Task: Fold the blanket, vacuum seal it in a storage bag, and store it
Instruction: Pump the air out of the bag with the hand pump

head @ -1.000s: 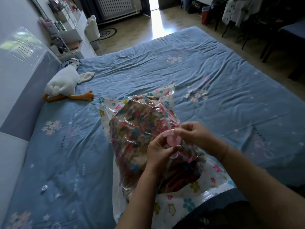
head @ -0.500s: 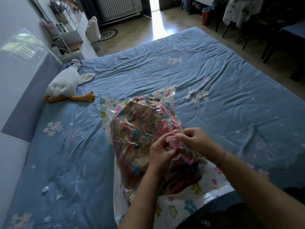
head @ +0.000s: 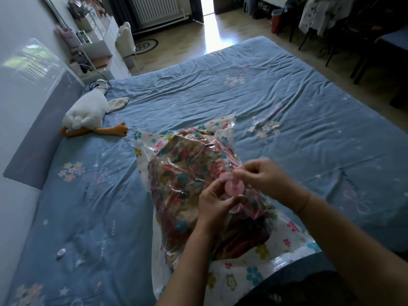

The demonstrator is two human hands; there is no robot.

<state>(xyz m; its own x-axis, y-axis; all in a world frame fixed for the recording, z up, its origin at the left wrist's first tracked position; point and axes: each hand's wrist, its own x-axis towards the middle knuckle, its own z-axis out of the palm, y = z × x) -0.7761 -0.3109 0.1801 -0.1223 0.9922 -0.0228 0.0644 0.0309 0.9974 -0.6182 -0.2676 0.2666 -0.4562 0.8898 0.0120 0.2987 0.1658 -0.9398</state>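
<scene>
Left hand: the left hand comes up from the near edge, its fingers curled round the lower left side of the pink valve, thumb against the valve's lower rim.
Right hand: the right hand reaches in from the right and pinches the valve's upper right edge with bent fingertips; the fingers are slightly blurred. A thin band circles its wrist.
Valve: a round pink disc held between the two hands, on the upper face of the storage bag, towards its right side.
Storage bag: clear plastic with white flower-printed borders. It lies on the bed straight under both hands and runs from the near edge away towards the middle of the mattress. The plastic is puffed and creased.
Blanket: the blanket, in a crowded flower pattern, fills the bag as a thick bundle. It lies directly beneath the valve and spreads mostly to the left of the hands.
Bed: a wrinkled blue sheet with small flower and bow prints.
Near left: a small white round thing lies on the sheet, well apart from the bag.
Far left: a white stuffed goose with orange feet lies beside the padded headboard.
Beyond the bed: a white dresser, a white chair and a radiator on a wooden floor.
</scene>
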